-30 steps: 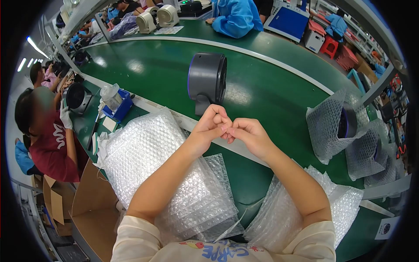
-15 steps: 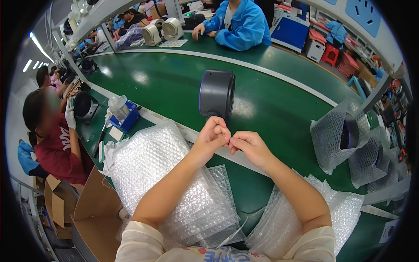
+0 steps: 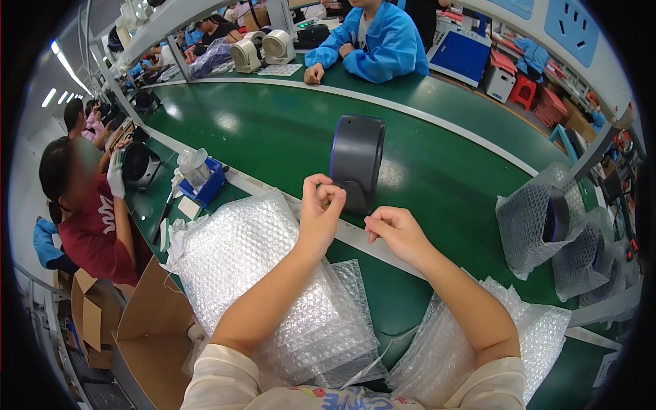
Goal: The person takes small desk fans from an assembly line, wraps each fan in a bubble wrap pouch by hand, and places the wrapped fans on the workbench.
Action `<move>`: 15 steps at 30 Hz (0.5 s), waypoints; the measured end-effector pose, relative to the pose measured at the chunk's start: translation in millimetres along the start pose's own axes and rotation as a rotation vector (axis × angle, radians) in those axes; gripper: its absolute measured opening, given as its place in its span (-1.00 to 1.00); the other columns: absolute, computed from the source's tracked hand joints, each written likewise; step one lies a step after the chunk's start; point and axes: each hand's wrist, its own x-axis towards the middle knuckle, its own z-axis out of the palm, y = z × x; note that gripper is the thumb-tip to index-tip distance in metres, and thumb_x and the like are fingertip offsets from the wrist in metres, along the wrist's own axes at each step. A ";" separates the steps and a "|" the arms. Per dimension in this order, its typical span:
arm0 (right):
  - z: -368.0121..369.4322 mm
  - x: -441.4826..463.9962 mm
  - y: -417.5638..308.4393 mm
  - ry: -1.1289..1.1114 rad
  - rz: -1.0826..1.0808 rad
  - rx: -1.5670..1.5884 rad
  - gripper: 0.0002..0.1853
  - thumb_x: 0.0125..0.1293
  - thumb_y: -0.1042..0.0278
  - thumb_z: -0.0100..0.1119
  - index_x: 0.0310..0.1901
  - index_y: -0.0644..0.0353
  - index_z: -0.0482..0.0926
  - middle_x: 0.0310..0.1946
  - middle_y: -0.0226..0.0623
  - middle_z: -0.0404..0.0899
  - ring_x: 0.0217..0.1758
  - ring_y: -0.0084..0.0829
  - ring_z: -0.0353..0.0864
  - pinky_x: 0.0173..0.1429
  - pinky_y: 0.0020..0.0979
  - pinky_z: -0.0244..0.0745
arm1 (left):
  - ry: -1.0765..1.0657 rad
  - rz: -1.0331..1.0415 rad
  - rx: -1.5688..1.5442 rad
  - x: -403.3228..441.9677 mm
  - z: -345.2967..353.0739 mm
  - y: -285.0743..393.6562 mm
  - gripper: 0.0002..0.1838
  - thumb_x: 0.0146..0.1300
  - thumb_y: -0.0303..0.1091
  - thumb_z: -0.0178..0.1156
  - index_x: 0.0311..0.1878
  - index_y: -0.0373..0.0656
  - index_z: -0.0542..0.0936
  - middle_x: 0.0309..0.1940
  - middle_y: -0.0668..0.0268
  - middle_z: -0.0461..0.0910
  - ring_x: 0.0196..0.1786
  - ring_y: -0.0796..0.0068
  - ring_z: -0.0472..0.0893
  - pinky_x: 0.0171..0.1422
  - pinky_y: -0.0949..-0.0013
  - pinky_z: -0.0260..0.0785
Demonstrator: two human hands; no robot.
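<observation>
A dark grey round fan-like device [image 3: 358,154] with a purple-blue edge stands upright on the green work surface [image 3: 273,137], just beyond my hands. My left hand [image 3: 320,210] is raised before its base, fingers curled and thumb against them. To the right and slightly lower, my right hand [image 3: 398,232] has its thumb and fingertips pinched together. Anything small within either pinch is too fine to make out. Under my left forearm lies a stack of bubble wrap bags [image 3: 239,239]. Another bubble wrap stack [image 3: 529,328] lies by my right forearm.
Wrapped devices in bubble bags [image 3: 529,229] stand at the right. A blue bin [image 3: 208,188] holding a clear container is at the left, above an open cardboard box [image 3: 154,335]. A person in red [image 3: 99,212] works at the left; another in a blue jacket [image 3: 386,44] sits opposite.
My hands, touching at the fingertips before, have parted; the left has moved left and up. The view has shifted slightly. The person opposite has moved one hand lower onto the table edge.
</observation>
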 end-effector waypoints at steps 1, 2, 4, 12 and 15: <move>0.0 0.8 1.1 0.007 0.004 -0.003 -0.75 0.31 0.29 0.07 -0.45 0.27 0.50 -0.57 -0.43 0.49 -0.46 -0.66 0.46 -0.33 -0.60 0.32 | 0.075 -0.034 0.061 1.0 -1.1 0.2 -0.70 0.19 -0.55 0.06 -0.04 -0.09 0.27 -0.32 0.41 0.44 -0.27 0.66 0.40 -0.17 0.54 0.21; -0.8 2.3 3.6 0.026 0.000 0.025 -0.77 0.31 0.31 0.07 -0.44 0.27 0.50 -0.56 -0.42 0.49 -0.46 -0.65 0.47 -0.33 -0.59 0.33 | 0.116 -0.111 0.061 1.6 -2.0 0.4 -0.70 0.19 -0.50 0.07 -0.02 -0.11 0.28 -0.25 0.39 0.44 -0.22 0.64 0.41 -0.13 0.52 0.21; -2.0 4.1 8.0 0.067 -0.003 0.080 -0.80 0.30 0.34 0.07 -0.42 0.27 0.50 -0.54 -0.41 0.50 -0.47 -0.64 0.48 -0.34 -0.59 0.33 | 0.197 -0.270 0.057 2.1 -2.2 0.8 -0.67 0.18 -0.42 0.09 0.02 -0.15 0.32 -0.12 0.36 0.44 -0.10 0.59 0.42 -0.04 0.46 0.21; -11.4 3.1 -6.5 0.483 0.053 0.180 -0.81 0.24 0.39 0.04 -0.12 0.18 0.42 -0.22 -0.38 0.43 -0.23 -0.51 0.50 -0.15 -0.49 0.37 | -0.216 -0.516 0.188 4.8 -4.7 -15.6 -0.57 0.16 -0.30 0.17 0.09 -0.25 0.43 -0.08 0.30 0.51 0.05 0.49 0.43 0.18 0.47 0.16; -10.4 2.9 -6.7 0.519 0.054 0.122 -0.77 0.23 0.40 0.03 -0.07 0.18 0.40 -0.14 -0.34 0.41 -0.16 -0.50 0.48 -0.12 -0.47 0.37 | -0.220 -0.449 0.175 4.4 0.1 -6.1 -0.62 0.18 -0.21 0.21 0.02 -0.18 0.48 -0.09 0.35 0.52 0.02 0.54 0.43 0.13 0.48 0.17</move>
